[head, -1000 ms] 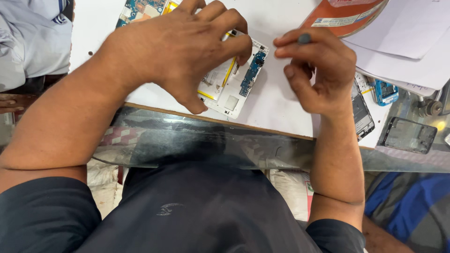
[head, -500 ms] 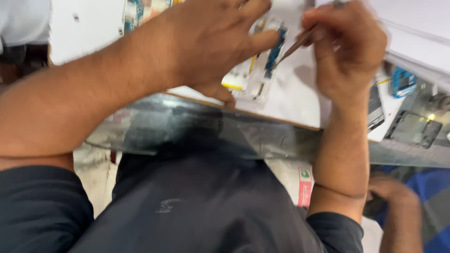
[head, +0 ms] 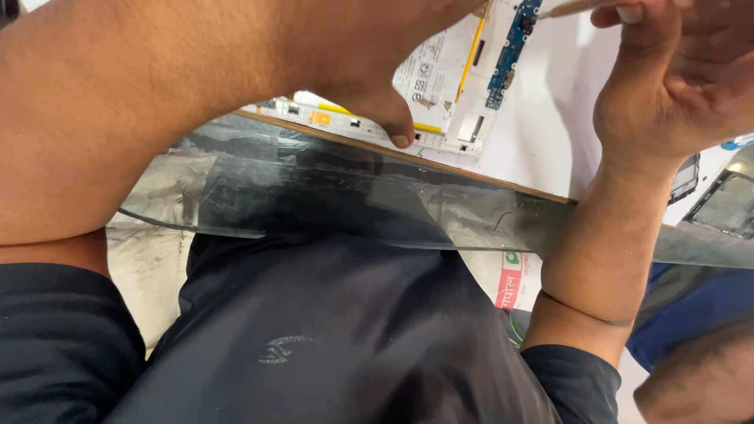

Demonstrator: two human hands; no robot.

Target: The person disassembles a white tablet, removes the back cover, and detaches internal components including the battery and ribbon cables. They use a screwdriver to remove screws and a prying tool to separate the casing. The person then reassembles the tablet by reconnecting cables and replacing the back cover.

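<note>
Since a second ago the view has dropped and drawn in close, so both hands now sit at the top edge. The left hand (head: 377,47) still presses the opened white phone (head: 440,86) flat at the counter's (head: 550,149) near edge, thumb on its frame. The right hand (head: 675,78) has its fingers pinched shut on a thin tool (head: 573,8), whose tip now rests by the phone's blue circuit strip (head: 510,47).

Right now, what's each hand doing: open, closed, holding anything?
Left hand: pressed down on the opened white phone, thumb at its edge.
Right hand: closed on a thin tool.
</note>
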